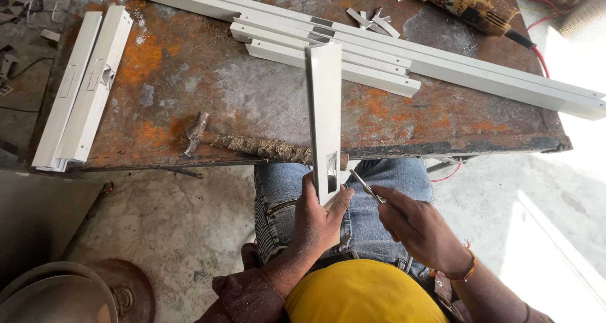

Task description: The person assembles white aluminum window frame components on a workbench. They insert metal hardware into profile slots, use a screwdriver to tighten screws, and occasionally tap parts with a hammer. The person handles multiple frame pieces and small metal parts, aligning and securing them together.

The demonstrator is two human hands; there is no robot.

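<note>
2 white profiles (82,86) lie at the rusty counter's (189,64) left edge, a hammer (246,145) nearer the middle. The left hand (319,219) grips a white channel piece (325,118) propped against the counter edge. The right hand (413,225) pinches a thin metal file (366,187) just beside it.

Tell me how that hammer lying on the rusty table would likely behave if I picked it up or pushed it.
The hammer looks head-heavy: its metal head would probably dip if lifted by the handle end. The crusted, rough handle should give decent grip rather than slip. Pushed, it would likely slide or pivot rather than roll, since the claw head lies flat on the table. Its handle end nears the table edge.
</note>
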